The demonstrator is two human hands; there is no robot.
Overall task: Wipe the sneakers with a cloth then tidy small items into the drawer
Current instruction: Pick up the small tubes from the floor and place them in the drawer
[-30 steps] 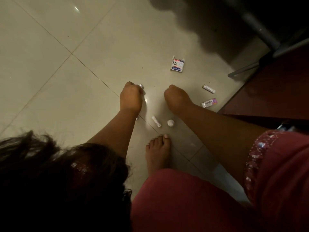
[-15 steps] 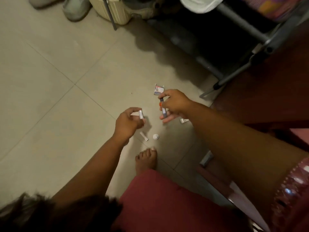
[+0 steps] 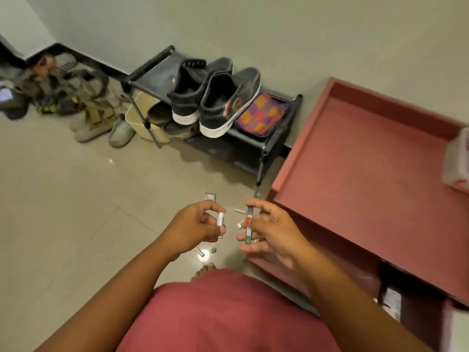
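Observation:
My left hand holds a small white tube above the tiled floor. My right hand grips a slim grey stick with a red band. On the floor beneath lie a small printed box, a white tube, another small tube and a little cap. To the right an open reddish drawer stands pulled out, with a pale packet at its far right. A pair of dark sneakers rests on a black shoe rack.
A checked cloth pouch lies on the rack beside the sneakers. Under the rack sits a cream basket with shoes. More shoes and straps are heaped by the wall at the left. My bare toes show above my red garment.
Both hands have risen from the floor, each with a small item picked up. My view has tilted up, so the rack, the sneakers and the open drawer have come into sight.

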